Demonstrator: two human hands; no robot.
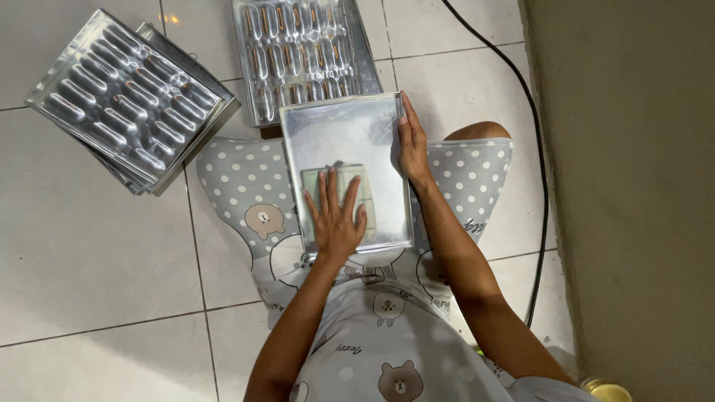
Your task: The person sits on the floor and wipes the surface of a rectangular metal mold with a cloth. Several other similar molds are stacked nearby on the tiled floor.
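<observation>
A shallow rectangular metal tray point(335, 134) rests on my lap over grey dotted fabric. My left hand point(335, 219) lies flat inside the tray near its front edge, fingers spread, pressing on a pale square cloth or sheet point(366, 195) that shows between and beside the fingers. My right hand point(412, 145) grips the tray's right rim, fingers along the edge.
A stack of ridged metal moulds point(123, 97) lies tilted on the tiled floor at far left. Another ridged mould point(298, 48) sits just beyond the tray. A black cable point(538, 149) runs along the floor by the wall on the right. A small yellow-lidded jar point(607, 388) is at bottom right.
</observation>
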